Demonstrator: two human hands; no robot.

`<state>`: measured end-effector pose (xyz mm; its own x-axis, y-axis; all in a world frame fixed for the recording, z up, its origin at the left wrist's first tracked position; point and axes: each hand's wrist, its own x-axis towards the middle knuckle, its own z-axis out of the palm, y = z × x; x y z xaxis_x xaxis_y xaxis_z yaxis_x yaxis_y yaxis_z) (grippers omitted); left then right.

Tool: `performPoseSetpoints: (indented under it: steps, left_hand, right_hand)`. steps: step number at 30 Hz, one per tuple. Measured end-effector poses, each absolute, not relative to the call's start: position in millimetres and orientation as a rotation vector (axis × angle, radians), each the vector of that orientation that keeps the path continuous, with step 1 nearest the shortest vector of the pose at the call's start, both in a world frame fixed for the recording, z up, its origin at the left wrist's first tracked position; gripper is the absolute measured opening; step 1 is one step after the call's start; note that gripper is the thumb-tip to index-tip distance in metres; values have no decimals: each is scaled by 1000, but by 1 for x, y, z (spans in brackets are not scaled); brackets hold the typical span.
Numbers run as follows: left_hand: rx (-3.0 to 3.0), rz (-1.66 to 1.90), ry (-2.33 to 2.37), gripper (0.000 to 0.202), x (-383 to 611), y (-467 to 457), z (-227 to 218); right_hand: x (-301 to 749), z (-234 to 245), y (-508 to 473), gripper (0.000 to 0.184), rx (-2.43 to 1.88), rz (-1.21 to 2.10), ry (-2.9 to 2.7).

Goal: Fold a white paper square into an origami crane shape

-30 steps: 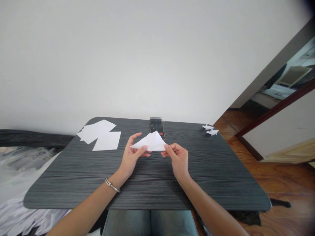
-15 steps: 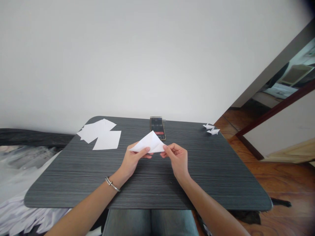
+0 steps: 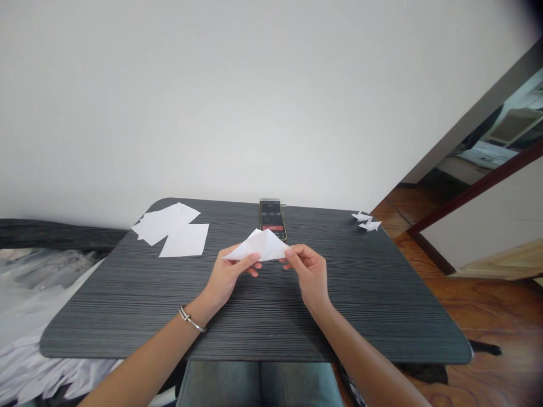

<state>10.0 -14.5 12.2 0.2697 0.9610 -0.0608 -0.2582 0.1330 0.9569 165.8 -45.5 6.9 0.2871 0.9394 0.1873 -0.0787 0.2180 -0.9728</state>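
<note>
A white sheet folded into a triangle (image 3: pixel 260 246) hangs just above the dark striped table (image 3: pixel 127 316). My left hand (image 3: pixel 229 272) pinches its left corner between thumb and fingers; a metal bracelet sits on that wrist. My right hand (image 3: pixel 309 270) pinches the right corner. Both hands are closed on the paper, near the middle of the table.
Several loose white sheets (image 3: pixel 172 229) lie at the table's back left. A phone (image 3: pixel 272 219) stands at the back centre, just behind the triangle. Two small folded paper figures (image 3: pixel 366 221) rest at the back right corner. A wooden floor lies to the right.
My left fingers, spread a second ago, have closed onto the paper's left corner. The triangle has flattened and dropped slightly. Both hands shifted little.
</note>
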Motion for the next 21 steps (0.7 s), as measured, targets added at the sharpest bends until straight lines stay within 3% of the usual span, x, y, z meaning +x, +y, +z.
performPoseSetpoints:
  steps: [6, 21]
  left_hand:
    - [1202, 1012, 839, 15, 9, -14, 10]
    - [1233, 1011, 847, 13, 14, -19, 18]
  right_hand:
    - [165, 7, -47, 11, -1048, 978, -1096]
    - [166, 8, -47, 24, -1060, 1140, -991]
